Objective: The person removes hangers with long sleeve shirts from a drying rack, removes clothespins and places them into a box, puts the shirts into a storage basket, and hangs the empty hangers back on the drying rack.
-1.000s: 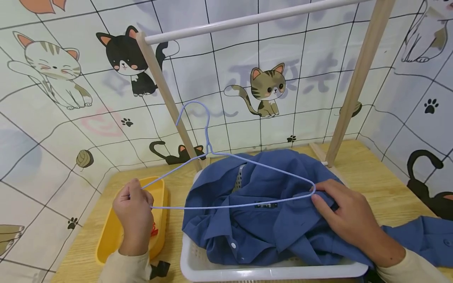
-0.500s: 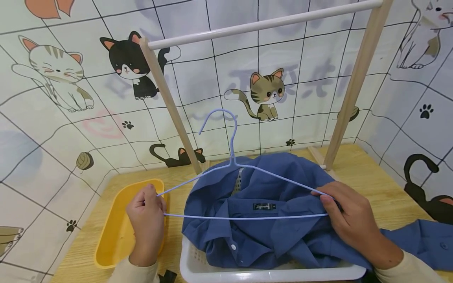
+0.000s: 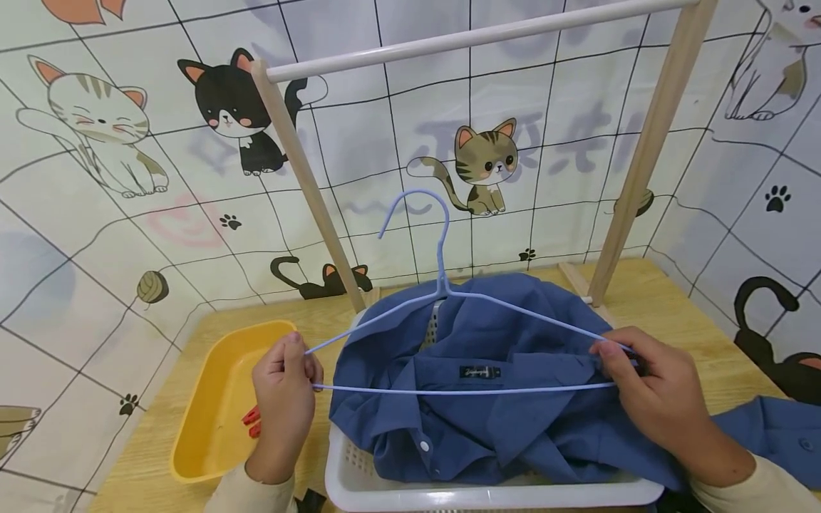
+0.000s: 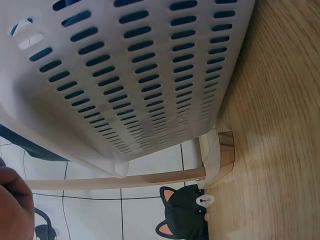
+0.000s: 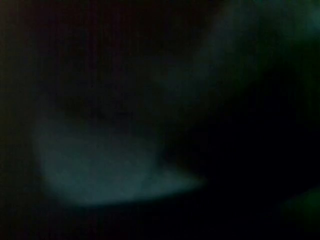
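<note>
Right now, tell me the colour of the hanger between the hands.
The hanger is light periwinkle blue, clearest in the head view.

Head view bright, glint on basket rim [image 3: 490, 496]; left wrist view dimmer; right wrist view near-black, blurred.

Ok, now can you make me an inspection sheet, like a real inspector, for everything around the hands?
Surface: wood-patterned table.
Job's things: blue hanger held up in front of a crumpled blue shirt, which lies in a white basket.
Clutter: yellow tray with red clips in it; a small black thing at the bottom edge, too cut off to name.
Grippers: left hand holds the hanger's left end; right hand holds its right end.
Cables: nothing seen.
Surroundings: wooden rack with a white rail, behind the basket; cat-print backdrop. Right wrist view too dark to inspect.
</note>
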`<state>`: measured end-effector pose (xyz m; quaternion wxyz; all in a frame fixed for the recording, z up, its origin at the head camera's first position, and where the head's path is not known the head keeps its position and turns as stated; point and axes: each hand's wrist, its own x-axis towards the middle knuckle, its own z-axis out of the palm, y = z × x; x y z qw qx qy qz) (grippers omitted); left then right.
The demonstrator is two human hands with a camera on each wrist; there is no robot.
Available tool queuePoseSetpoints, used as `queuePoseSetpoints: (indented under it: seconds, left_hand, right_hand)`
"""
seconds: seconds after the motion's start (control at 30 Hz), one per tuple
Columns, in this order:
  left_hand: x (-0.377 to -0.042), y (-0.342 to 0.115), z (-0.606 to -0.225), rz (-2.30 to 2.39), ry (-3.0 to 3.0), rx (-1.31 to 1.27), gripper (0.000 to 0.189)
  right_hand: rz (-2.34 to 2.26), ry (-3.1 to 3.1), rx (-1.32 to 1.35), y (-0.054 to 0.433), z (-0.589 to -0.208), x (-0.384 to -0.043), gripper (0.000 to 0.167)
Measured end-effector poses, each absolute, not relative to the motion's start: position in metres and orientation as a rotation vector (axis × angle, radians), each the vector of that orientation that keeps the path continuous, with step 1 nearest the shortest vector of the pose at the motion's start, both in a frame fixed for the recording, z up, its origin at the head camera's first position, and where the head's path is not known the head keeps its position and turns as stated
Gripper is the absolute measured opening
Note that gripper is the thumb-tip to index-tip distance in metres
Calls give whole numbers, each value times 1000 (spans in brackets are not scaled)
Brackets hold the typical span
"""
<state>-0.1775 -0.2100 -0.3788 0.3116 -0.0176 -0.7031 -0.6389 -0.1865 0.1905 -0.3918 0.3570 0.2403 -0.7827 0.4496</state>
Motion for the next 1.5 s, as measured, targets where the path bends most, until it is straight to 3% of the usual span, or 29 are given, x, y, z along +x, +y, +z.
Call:
queuePoseSetpoints:
  seconds: [0.4,0.67,0.87,1.13,1.3,1.5]
  left_hand:
    - [-202,-234,-365,-1624,-2371,-79,49]
    - [-237,-245,-362,-931,-2858,-311,26]
    - [-245,-227,-361,-634,-3095,-463,52]
    - [-252,-211,-365,-418,-3204,-420,82]
    - [-257,-205,-371,-384,-3173,-406,82]
    - [-259,-202,-378,-370,-3049,-401,62]
  right_hand:
    - [1422,-2009,554,207,-382,-186,22]
    - [1614,-1796,429,214,-376,-185,20]
    - [1496,-1885,289,215,-374,-188,19]
    - [1524,-1885,238,214,-373,-190,17]
    - [1595,-1816,268,214,-372,-190,16]
    - [1536,-1852,119,214,-369,-188,16]
